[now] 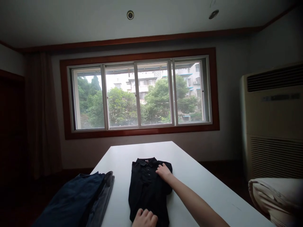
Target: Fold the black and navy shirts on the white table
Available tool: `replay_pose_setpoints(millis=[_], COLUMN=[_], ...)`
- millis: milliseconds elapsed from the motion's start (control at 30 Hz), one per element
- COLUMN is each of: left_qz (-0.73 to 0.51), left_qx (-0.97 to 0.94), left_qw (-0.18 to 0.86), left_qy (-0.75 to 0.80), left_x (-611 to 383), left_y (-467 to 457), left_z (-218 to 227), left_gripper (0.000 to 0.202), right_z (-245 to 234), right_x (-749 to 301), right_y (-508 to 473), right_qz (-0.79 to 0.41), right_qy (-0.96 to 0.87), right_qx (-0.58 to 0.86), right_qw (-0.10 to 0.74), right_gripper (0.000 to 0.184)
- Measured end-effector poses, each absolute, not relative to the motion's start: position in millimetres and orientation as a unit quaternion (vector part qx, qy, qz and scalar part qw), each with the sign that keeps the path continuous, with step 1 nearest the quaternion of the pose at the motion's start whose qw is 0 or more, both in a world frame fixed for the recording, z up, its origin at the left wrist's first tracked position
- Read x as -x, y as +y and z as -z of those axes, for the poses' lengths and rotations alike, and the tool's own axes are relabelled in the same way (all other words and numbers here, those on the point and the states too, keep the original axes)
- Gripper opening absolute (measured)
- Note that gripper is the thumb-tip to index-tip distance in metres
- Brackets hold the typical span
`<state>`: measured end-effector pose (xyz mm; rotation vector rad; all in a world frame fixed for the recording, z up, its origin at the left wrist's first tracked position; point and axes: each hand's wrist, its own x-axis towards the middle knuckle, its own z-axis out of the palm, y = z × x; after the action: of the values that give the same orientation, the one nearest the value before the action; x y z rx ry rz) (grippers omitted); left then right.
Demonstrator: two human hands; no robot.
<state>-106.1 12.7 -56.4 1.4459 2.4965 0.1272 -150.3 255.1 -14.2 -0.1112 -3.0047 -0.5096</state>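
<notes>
A black short-sleeved polo shirt [146, 189] lies front up on the white table, its collar toward the window and its buttons showing. Part of it is folded at the right side, by the sleeve. My right hand [164, 172] rests on the shirt near the right shoulder, fingers stretched out over the cloth. At the bottom of the view, my left hand [145, 218] is on the lower part of the shirt with its fingers curled against the fabric. The shirt's bottom hem is out of view.
A pile of dark folded clothes [75, 198], navy on top, lies along the left edge of the white table [189, 192]. Beige cloth [276, 195] is bunched at the lower right. A standing air conditioner [272, 123] is behind it, and a window spans the far wall.
</notes>
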Motion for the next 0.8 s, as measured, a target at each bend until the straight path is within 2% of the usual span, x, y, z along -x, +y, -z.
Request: replay_pose_setpoints(millis=[133,233,333,500,633,800], left_qz=[-0.070,-0.110,-0.217,-0.340,-0.389,-0.390], left_qx=[-0.446,-0.484,-0.503,-0.471,-0.488,-0.526], left_qw=[0.135,0.140,0.108,0.040,0.008,0.048], left_qy=[0.882,0.857,0.830,0.813,0.781,0.754], left_x=[100.3,97.2,99.1,112.5,116.4,101.0], left_y=[37.1,25.9,0.5,-45.6,-78.4,-112.8], left_z=[73.5,62.3,44.5,12.9,-11.5,-12.5], left_gripper=[0.050,0.067,0.072,0.062,0.049,0.040], right_z=[9.9,-3.0,-21.0,-52.5,-65.2,-50.8], right_x=[149.9,141.0,117.0,36.6,-41.8,-122.3], right_y=[263.7,274.9,288.4,298.6,276.3,221.5], right_qz=[0.175,0.166,0.150,0.108,0.012,-0.084], right_qy=[-0.981,-0.981,-0.981,-0.980,-0.980,-0.988], right_qx=[0.059,0.064,0.071,0.069,0.038,0.043], right_qw=[0.057,0.072,0.100,0.152,0.196,0.122], right_gripper=[0.026,0.025,0.026,0.018,0.010,0.011])
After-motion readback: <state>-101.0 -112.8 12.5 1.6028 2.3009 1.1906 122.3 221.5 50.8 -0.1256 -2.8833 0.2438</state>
